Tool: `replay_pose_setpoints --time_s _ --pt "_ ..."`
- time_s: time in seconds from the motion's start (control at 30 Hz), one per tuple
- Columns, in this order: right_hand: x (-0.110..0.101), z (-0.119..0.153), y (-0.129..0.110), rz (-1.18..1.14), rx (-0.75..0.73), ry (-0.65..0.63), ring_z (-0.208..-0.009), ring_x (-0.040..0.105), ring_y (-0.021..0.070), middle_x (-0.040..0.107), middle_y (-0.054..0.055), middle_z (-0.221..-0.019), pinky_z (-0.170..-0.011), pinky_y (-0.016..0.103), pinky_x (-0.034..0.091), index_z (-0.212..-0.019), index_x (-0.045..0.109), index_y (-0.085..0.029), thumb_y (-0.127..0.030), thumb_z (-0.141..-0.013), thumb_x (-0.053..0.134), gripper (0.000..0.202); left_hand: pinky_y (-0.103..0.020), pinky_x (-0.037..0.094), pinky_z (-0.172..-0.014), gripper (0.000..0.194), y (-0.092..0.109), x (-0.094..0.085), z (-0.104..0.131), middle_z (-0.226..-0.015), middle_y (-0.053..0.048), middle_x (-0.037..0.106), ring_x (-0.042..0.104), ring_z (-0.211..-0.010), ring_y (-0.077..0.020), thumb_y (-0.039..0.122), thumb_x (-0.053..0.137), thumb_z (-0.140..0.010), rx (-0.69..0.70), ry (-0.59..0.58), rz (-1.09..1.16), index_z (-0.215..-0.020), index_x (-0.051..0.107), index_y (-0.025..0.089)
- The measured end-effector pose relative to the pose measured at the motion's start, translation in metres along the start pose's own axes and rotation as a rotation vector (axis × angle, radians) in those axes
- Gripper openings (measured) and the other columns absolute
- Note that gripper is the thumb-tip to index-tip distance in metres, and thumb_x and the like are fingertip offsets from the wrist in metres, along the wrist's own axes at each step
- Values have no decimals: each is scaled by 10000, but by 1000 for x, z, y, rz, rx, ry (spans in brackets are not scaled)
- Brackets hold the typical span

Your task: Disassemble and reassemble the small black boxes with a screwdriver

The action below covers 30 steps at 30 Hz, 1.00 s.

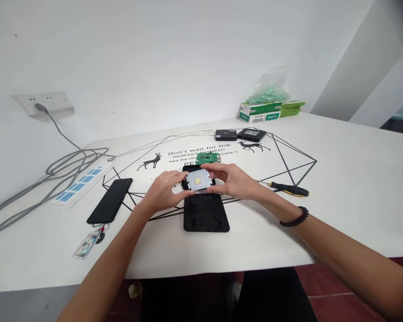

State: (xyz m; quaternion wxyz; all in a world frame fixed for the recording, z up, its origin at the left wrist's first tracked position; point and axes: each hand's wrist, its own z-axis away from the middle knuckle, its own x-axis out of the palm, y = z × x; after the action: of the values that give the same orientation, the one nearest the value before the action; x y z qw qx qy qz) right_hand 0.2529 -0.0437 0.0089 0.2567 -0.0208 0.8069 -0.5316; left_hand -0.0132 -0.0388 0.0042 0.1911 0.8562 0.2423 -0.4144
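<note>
Between my two hands is a flat silver metal plate (204, 178) with a pale yellow square pad on its face and small notches along its edges. My left hand (164, 190) grips its left edge between thumb and fingers. On the opposite edge, my right hand (229, 180) pinches it the same way. Partly hidden under the plate sits a black plastic casing half (186, 169). Nearer me lies another black casing half (206, 214), its inside facing up. A green circuit board (208, 157) rests just behind the plate.
To the right lies a black and yellow screwdriver (290, 189). Two black boxes, one (226, 134) beside the other (251, 134), sit farther back. On the left are a phone (110, 201) with a keychain (87, 244) and a power strip (83, 184). Green-white cartons (260, 112) stand by the wall.
</note>
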Motion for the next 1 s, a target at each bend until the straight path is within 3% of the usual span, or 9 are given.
replay_pose_setpoints --time_s 0.17,0.3,0.4,0.57,0.77,1.0 --pt "0 -1 1 -49 47 33 -952 659 221 633 22 -876 -1040 490 528 -1424 589 -94 -358 -627 884 890 -461 592 -920 501 -1 -1 -1 -1058 -138 772 730 -1026 -288 522 690 -938 10 29 12 -1252 678 132" --pt "1 -4 6 0 62 11 -857 667 217 630 9 -809 -935 478 571 -1257 689 -119 -373 -619 899 718 -477 600 -933 494 -3 1 1 -1123 -163 765 726 -1084 -307 491 690 -946 57 47 -25 -1276 669 124" --pt "2 -4 9 172 -111 87 -909 680 240 693 80 -978 -933 488 574 -1191 722 -145 -388 -657 899 613 -482 614 -926 493 -5 1 2 -1196 -185 747 725 -1108 -311 473 652 -977 101 71 -65 -1324 638 123" --pt "2 -1 16 476 -402 225 -1275 624 328 651 153 -1385 -1069 548 517 -1270 711 -240 -422 -803 822 513 -542 536 -1090 577 -7 0 -2 -1409 -199 648 605 -1345 -332 415 638 -999 222 154 -147 -1500 485 172" --pt "3 -1 21 596 -462 310 -1434 506 320 540 140 -1553 -1135 545 481 -1386 630 -288 -435 -915 709 499 -529 495 -1149 710 -8 4 -9 -1473 -222 592 534 -1416 -332 325 582 -1033 293 199 -337 -1631 243 148" --pt "0 -5 22 660 -529 327 -1516 387 306 509 144 -1580 -1204 585 396 -1401 619 -271 -388 -960 653 458 -526 502 -1150 758 -8 11 -12 -1486 -244 567 521 -1418 -344 336 580 -1031 286 219 -427 -1643 194 110"
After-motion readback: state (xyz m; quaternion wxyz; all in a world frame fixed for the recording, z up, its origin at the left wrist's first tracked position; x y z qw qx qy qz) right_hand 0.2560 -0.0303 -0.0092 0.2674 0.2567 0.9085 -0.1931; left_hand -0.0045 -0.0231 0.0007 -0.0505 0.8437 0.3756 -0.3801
